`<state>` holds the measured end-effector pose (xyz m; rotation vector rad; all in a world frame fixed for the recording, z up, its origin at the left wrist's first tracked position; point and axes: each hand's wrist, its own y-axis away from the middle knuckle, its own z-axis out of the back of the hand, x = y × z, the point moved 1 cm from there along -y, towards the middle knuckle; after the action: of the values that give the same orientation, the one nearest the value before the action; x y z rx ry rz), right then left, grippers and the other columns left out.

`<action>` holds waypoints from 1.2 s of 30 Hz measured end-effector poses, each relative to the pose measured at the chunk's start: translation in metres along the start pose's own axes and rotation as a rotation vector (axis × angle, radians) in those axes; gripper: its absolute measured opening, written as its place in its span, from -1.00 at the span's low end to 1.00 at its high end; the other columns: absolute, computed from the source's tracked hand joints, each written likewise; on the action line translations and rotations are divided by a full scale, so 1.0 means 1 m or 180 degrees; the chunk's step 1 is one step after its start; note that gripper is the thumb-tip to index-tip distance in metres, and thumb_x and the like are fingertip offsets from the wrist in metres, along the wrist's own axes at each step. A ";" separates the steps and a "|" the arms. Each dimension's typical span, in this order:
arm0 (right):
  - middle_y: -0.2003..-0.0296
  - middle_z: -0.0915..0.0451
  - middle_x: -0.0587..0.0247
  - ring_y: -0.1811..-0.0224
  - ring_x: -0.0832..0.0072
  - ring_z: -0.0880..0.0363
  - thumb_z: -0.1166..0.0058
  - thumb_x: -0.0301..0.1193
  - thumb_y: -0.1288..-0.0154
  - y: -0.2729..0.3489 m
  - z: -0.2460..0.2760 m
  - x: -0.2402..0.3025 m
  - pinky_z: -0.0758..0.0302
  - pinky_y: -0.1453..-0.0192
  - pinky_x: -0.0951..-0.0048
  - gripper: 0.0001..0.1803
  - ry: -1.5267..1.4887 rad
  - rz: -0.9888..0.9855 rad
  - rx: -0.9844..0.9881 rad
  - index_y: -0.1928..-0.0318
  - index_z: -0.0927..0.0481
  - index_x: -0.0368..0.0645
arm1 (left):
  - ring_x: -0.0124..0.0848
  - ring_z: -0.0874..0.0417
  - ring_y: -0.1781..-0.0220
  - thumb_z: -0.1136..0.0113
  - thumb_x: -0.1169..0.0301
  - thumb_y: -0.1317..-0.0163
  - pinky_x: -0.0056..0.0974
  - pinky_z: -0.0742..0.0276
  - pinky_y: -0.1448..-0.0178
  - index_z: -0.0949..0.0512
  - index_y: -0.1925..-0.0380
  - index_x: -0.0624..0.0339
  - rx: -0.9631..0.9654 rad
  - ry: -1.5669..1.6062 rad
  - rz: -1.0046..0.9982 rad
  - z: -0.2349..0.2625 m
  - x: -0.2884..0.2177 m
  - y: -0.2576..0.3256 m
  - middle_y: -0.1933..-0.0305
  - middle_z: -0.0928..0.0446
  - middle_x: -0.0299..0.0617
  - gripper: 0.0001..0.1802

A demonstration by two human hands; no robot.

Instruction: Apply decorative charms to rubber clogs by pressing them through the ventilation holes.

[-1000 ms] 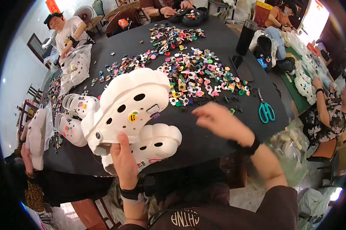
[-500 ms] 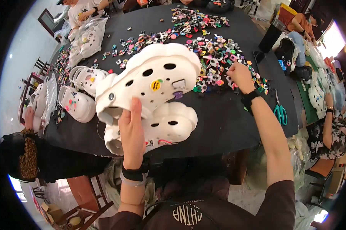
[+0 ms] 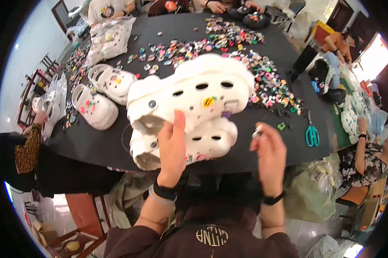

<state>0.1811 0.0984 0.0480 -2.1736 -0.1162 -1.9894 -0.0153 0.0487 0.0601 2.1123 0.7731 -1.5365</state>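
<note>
My left hand grips a white foam clog by its side and holds it tilted above the black table. The clog has oval holes, a yellow charm and a grey one on its top. A second white clog lies on the table right under it. My right hand is raised to the right of the clogs, with a small pale charm pinched between its fingertips.
Many small coloured charms are strewn over the far half of the table. Two more white clogs stand at the left. Green scissors lie at the right edge. Other people sit around the table, with bags of clogs beside them.
My right hand has come back from the charm pile toward me, now pinching a small charm. The clog in my left hand has been lifted closer and tilted.
</note>
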 end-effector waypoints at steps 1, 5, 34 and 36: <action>0.34 -0.51 0.32 0.37 0.64 -0.46 0.12 -0.53 -0.33 0.010 -0.016 0.001 -0.45 0.22 0.60 -0.76 0.0008 0.0192 -0.0217 0.02 -0.48 -0.28 | -0.69 -0.35 0.35 -0.01 0.12 -0.34 -0.51 -0.27 0.29 -0.54 0.24 0.30 0.0016 0.0019 -0.0017 0.000 0.000 0.004 0.29 -0.51 -0.39 -0.59; 0.31 -0.54 0.10 0.31 0.31 -0.55 -0.09 -0.64 -0.10 0.017 -0.063 -0.002 -0.48 0.23 0.47 -0.81 0.0949 0.1818 -0.0802 0.22 -0.57 -0.26 | -0.46 -0.54 0.12 -0.24 0.46 -0.14 -0.34 -0.45 0.02 -0.48 0.06 0.40 0.0591 -0.0600 -0.0474 0.007 0.000 0.016 0.11 -0.56 -0.16 -0.63; 0.33 -0.59 0.16 0.31 0.42 -0.58 -0.24 -0.65 -0.02 -0.008 -0.083 -0.012 -0.53 0.24 0.50 -0.83 -0.0193 0.1371 0.0428 0.33 -0.58 -0.25 | -0.51 -0.48 0.47 -0.09 0.38 -0.29 -0.39 -0.39 0.41 -0.52 0.27 0.36 -0.0218 -0.1278 -0.1278 0.001 0.010 0.034 0.45 -0.53 -0.19 -0.79; 0.32 -0.60 0.16 0.30 0.40 -0.58 -0.22 -0.65 -0.01 -0.009 -0.084 -0.011 -0.53 0.24 0.49 -0.83 0.0005 0.1704 0.0432 0.33 -0.58 -0.24 | -0.52 -0.48 0.46 -0.13 0.38 -0.26 -0.39 -0.39 0.39 -0.54 0.31 0.34 -0.0296 -0.1643 -0.1256 0.005 0.011 0.034 0.45 -0.53 -0.20 -0.80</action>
<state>0.0966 0.0922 0.0444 -1.8649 0.2926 -1.6266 0.0059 0.0222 0.0488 1.4440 1.0724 -2.0809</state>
